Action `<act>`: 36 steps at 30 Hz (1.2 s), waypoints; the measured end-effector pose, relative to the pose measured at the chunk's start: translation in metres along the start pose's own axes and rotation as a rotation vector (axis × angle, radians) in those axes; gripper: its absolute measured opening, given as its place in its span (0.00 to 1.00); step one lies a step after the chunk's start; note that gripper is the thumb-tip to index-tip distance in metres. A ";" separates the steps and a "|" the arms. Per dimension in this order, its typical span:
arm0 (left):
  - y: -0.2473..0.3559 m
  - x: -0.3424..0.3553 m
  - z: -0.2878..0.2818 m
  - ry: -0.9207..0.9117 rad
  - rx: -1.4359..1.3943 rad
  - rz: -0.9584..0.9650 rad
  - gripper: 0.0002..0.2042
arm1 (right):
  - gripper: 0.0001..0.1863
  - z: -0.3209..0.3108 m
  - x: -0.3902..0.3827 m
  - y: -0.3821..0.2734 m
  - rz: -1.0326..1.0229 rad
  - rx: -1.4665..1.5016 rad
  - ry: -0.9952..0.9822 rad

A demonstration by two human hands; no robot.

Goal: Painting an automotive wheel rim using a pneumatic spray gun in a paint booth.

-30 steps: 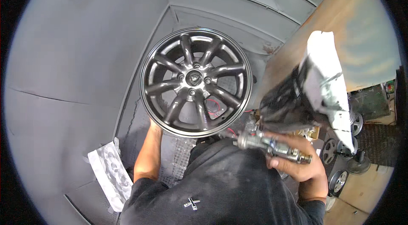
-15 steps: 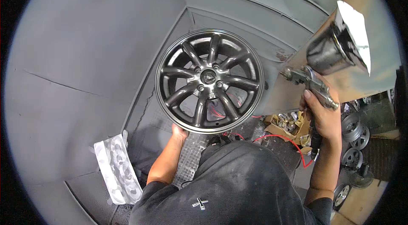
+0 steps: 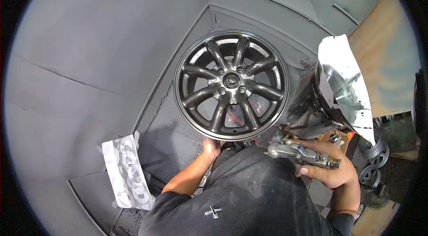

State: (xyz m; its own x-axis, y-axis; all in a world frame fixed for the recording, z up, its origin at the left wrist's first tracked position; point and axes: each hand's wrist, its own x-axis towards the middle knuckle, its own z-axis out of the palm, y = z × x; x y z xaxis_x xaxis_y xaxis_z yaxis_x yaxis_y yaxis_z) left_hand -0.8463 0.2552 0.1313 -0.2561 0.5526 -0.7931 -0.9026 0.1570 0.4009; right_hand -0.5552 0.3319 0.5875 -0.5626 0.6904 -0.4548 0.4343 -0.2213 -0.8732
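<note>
Left hand [image 3: 212, 147] at near edge of wheel [image 3: 231, 80], fingers hidden, can't tell its grip | wheel just beyond that hand | right hand [image 3: 337, 175] wrapped round spray gun [image 3: 307, 155], dark cup [image 3: 308, 102] beyond it

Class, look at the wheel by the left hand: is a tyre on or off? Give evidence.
Off. The dark wheel is bare: its shiny outer lip shows all round, with no rubber outside it.

OK so I counted one big wheel [image 3: 231, 80], eight spokes [image 3: 267, 90], four bolt holes [image 3: 242, 89], two hands [image 3: 211, 148], one spray gun [image 3: 304, 154], and at least three other wheels [image 3: 370, 176] around 4 o'clock.
</note>
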 end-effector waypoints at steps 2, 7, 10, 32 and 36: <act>0.015 -0.006 0.010 -0.042 0.037 0.026 0.16 | 0.30 -0.003 -0.011 0.014 0.071 -0.022 0.153; 0.087 0.040 0.000 -0.170 0.089 0.085 0.17 | 0.22 -0.005 -0.011 0.029 0.042 -0.152 0.699; 0.117 0.065 0.030 -0.194 0.106 0.085 0.17 | 0.25 -0.021 0.008 0.030 -0.179 -0.178 0.707; 0.133 0.077 0.050 -0.231 0.079 0.274 0.18 | 0.28 0.008 0.043 0.017 -0.302 -0.043 0.365; 0.123 0.078 0.046 -0.231 0.089 0.281 0.18 | 0.26 -0.028 0.031 0.039 -0.305 -0.110 0.671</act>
State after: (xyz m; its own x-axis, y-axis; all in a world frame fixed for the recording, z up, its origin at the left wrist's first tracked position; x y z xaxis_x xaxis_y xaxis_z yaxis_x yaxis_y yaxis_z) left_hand -0.9612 0.3553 0.1397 -0.3954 0.7526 -0.5265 -0.7720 0.0383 0.6344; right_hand -0.5359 0.3635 0.5442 -0.1341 0.9901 0.0407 0.4152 0.0934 -0.9049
